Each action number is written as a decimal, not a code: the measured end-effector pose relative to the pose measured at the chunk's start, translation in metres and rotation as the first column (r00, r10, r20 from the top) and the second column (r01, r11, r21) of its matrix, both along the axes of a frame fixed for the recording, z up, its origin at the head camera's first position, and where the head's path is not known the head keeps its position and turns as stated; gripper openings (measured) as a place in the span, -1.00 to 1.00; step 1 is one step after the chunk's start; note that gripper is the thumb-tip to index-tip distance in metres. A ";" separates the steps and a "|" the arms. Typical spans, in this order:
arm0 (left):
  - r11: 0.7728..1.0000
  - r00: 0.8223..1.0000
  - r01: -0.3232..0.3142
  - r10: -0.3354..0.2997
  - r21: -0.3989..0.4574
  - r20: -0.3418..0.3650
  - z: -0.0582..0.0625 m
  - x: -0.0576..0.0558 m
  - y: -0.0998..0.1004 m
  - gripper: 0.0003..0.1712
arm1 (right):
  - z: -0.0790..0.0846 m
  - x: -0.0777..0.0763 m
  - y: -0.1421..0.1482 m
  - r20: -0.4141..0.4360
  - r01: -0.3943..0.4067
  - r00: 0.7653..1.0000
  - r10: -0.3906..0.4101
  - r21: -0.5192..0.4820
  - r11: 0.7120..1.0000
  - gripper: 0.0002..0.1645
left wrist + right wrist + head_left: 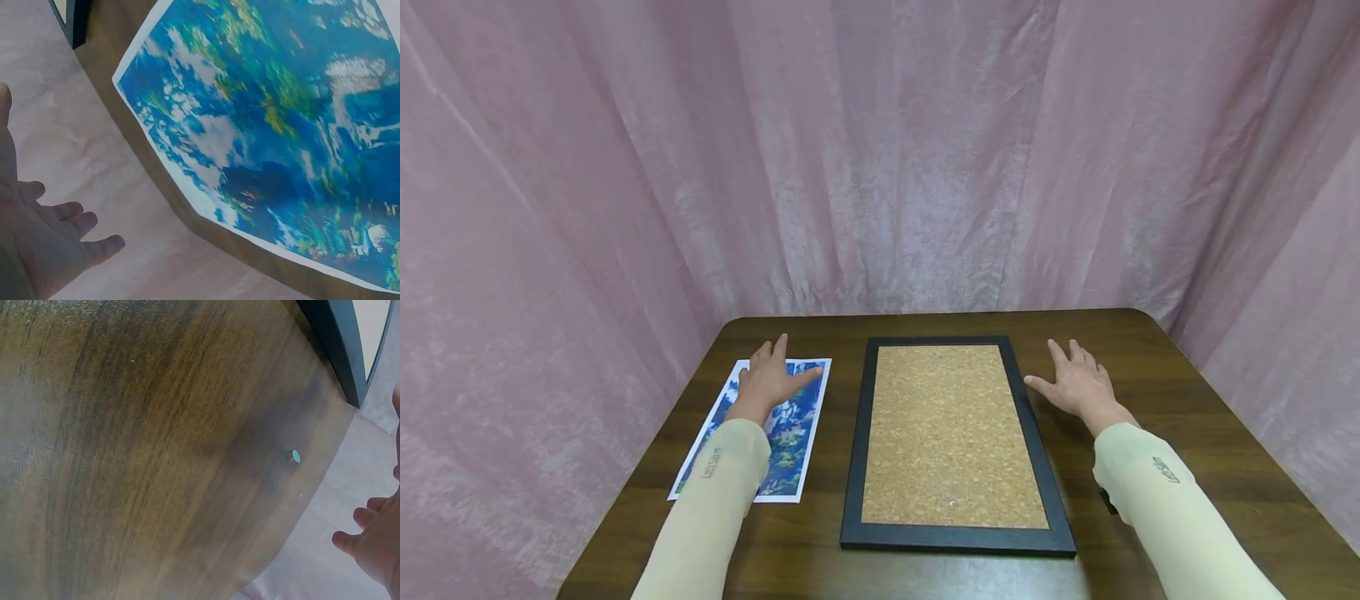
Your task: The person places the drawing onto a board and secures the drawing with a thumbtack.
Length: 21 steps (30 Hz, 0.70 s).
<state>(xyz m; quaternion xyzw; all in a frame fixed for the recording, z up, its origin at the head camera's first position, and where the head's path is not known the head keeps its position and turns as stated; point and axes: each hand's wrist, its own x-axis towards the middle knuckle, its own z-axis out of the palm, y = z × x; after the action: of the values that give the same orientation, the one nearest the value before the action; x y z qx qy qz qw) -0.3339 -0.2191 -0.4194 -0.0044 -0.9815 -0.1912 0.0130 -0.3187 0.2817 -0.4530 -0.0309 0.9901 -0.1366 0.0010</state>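
Note:
My left hand (767, 385), fingers spread, is held over a printed picture (793, 446) in blues and greens with a white border. In the left wrist view the print (262, 156) shows beyond that hand (44, 244), which holds nothing. A cork board (951, 437) with a black frame lies flat to the right of the print. Beyond the board's right edge my right hand (1078, 385) has its fingers spread and grips nothing. The right wrist view shows a small pale green thumbtack (295, 456) on the table near that hand (375, 540).
A dark brown wooden table (1210, 467) with rounded far corners carries these things. Pink velvet curtains (880, 167) hang behind it and along both sides. In the right wrist view, a corner of the board's black frame (340, 353) shows at the upper right.

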 end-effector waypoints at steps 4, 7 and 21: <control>1.000 1.000 -0.003 0.003 0.024 -0.009 -0.001 -0.001 -0.010 0.23 | 0.000 0.002 0.002 -0.006 0.004 1.000 -0.004 -0.025 1.000 0.13; 0.999 1.000 -0.022 0.023 0.037 -0.016 -0.001 0.001 -0.017 0.25 | 0.001 0.003 0.002 -0.014 0.016 1.000 -0.017 -0.063 0.998 0.15; 0.984 0.991 -0.130 0.128 0.120 0.028 -0.008 0.013 -0.052 0.24 | 0.003 0.008 0.006 -0.012 0.055 0.998 -0.058 -0.178 0.983 0.09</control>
<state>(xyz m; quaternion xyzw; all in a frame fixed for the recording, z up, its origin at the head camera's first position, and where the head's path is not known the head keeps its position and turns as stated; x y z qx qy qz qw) -0.3209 -0.2712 -0.4274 0.0620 -0.9663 -0.2494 0.0159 -0.3107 0.2875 -0.4502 -0.0040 0.9745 -0.2238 -0.0140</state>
